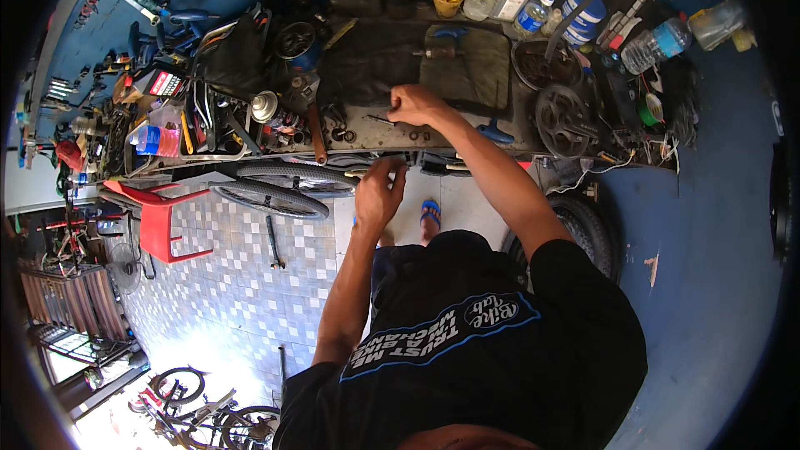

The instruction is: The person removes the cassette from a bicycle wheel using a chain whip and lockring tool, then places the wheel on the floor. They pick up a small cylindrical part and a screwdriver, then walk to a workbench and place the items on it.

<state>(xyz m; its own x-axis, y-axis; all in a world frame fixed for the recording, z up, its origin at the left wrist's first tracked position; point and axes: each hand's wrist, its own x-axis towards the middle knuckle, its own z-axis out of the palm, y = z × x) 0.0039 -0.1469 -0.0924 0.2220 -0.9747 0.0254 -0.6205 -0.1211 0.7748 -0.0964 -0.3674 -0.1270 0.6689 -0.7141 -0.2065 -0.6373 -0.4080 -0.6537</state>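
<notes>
My right hand point(414, 106) is over the front part of the workbench point(362, 140), its fingers pinched together. A thin dark metal piece point(381, 120) lies by its fingertips; whether the hand holds it I cannot tell. Lower and a little to the left, my left hand point(380, 193) is in front of the bench edge, fingers curled in; anything inside them is hidden. A blue-handled tool point(495, 132) lies right of my right hand. Behind it, a dark green cloth point(475, 75) carries a metal cylindrical part point(439, 49). A brown-handled tool point(317, 133) lies to the left.
A crankset point(564, 121) and a round dark pan point(546, 68) are on the bench's right side. Bottles point(657, 46) and tubs line the back. Tools crowd the left end. Bicycle wheels point(279, 198), a red chair point(167, 225) and tyres point(583, 233) stand below the bench.
</notes>
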